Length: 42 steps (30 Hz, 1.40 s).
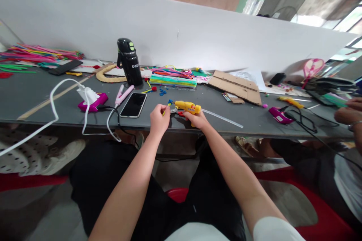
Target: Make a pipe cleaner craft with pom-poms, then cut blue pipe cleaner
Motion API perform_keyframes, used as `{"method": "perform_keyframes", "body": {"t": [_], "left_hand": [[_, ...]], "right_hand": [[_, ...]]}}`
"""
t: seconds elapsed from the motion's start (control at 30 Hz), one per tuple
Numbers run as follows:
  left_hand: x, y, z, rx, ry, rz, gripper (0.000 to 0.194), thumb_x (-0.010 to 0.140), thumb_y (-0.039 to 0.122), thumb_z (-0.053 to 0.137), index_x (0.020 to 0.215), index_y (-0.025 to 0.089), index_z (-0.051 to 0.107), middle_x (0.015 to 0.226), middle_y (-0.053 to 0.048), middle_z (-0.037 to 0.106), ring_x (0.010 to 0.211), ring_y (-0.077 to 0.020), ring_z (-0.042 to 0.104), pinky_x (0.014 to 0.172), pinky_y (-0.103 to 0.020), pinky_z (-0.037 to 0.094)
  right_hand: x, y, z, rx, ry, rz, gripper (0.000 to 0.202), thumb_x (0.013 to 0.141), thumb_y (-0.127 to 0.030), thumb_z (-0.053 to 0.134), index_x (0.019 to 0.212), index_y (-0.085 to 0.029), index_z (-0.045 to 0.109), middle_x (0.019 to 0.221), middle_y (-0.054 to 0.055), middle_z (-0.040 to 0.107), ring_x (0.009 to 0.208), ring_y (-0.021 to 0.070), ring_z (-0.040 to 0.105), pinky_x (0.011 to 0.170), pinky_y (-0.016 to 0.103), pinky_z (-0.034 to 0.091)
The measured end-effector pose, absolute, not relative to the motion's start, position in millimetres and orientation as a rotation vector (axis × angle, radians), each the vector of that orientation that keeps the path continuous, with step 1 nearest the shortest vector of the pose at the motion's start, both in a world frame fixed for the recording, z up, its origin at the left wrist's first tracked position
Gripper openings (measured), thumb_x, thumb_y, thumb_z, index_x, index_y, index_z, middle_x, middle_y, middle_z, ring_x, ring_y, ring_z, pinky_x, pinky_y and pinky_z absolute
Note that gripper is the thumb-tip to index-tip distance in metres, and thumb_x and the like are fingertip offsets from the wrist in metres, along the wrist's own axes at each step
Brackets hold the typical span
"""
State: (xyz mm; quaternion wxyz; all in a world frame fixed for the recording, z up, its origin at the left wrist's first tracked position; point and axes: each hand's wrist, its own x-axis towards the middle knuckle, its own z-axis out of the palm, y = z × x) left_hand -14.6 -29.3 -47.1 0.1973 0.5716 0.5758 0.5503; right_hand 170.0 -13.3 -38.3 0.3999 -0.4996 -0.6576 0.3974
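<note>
Near the table's front edge my right hand (195, 118) is wrapped round a yellow glue gun (186, 106), its nozzle toward the left. A clear glue stick (223, 118) sticks out behind the gun to the right. Just left of the nozzle, my left hand (160, 117) pinches a small piece with a blue top (170, 102) and a bit of yellow. Pliers with red handles (180, 113) lie between the hands, partly hidden by them. Small blue bits (162, 91) lie on the table beyond.
A phone (134, 105), a pink styling tool (123, 95) and a purple socket block (93, 102) with cables are at the left. Behind stand a black bottle (131, 66) and pipe-cleaner bundles (173, 80). Cardboard (236, 86) lies back right. Another person's hands (349, 111) are far right.
</note>
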Motion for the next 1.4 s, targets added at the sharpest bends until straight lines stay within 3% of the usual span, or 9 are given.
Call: {"method": "perform_keyframes", "body": {"t": [1.4], "left_hand": [[-15.2, -26.9, -47.4, 1.553, 1.609, 1.554, 0.023, 0.087, 0.040, 0.057, 0.077, 0.020, 0.062, 0.070, -0.002, 0.066, 0.066, -0.0158, 0.058, 0.066, -0.026, 0.044]], "right_hand": [[172.5, -14.7, -36.7, -1.202, -1.742, 0.982, 0.022, 0.078, -0.038, 0.063, 0.089, -0.020, 0.068, 0.067, 0.000, 0.061, 0.062, 0.0158, 0.056, 0.058, 0.028, 0.045]]}}
